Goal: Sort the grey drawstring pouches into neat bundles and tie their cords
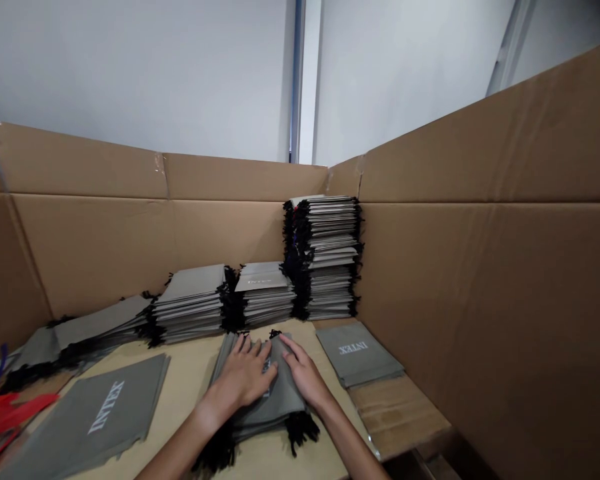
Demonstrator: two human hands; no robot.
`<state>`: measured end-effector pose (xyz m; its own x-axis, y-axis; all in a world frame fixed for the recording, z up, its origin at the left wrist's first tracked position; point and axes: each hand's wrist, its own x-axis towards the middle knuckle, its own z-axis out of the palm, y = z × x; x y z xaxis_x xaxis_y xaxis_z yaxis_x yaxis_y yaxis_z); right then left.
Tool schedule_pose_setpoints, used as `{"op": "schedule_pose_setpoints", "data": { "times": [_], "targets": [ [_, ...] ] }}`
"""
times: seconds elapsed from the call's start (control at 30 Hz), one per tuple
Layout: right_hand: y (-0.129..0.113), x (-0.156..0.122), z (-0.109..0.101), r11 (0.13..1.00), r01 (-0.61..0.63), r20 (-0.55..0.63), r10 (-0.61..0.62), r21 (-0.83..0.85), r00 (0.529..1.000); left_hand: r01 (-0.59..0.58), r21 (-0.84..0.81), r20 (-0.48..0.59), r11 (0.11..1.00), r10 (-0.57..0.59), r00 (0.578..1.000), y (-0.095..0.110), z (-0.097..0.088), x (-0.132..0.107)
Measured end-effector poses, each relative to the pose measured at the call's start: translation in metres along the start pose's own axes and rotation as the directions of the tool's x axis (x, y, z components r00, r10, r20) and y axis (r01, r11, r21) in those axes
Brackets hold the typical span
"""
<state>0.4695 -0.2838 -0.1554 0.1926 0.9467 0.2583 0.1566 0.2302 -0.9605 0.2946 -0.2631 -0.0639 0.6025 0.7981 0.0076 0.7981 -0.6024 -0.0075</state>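
In front of me lies a stack of grey fabric pouches [280, 403] with black cord ends sticking out at its corners and white lettering partly covered by my fingers. My left hand [250, 370] rests flat across the top pouch, fingers spread. Along the right edge of the same stack, my right hand [303, 373] lies with its fingers stretched out, touching the pouch near the far corner. Neither hand is wrapped around anything. The underside of the stack and the palms are hidden.
Cardboard walls [480, 280] enclose the back and right. A tall pile of pouches [333, 260] fills the corner, with lower piles [193, 307] to its left. Flat INTEX pouches lie left [107, 413] and right [360, 353]. Red-handled scissors [10, 420] are at far left.
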Motion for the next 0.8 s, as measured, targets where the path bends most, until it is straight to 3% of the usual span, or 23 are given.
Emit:
{"op": "schedule_pose_setpoints", "data": {
  "times": [0.8],
  "targets": [
    [0.006, -0.001, 0.003, 0.998, 0.038, -0.013, -0.039, -0.058, 0.999, -0.007, 0.228, -0.115, 0.974, 0.035, 0.993, 0.011, 0.052, 0.008]
  ]
}}
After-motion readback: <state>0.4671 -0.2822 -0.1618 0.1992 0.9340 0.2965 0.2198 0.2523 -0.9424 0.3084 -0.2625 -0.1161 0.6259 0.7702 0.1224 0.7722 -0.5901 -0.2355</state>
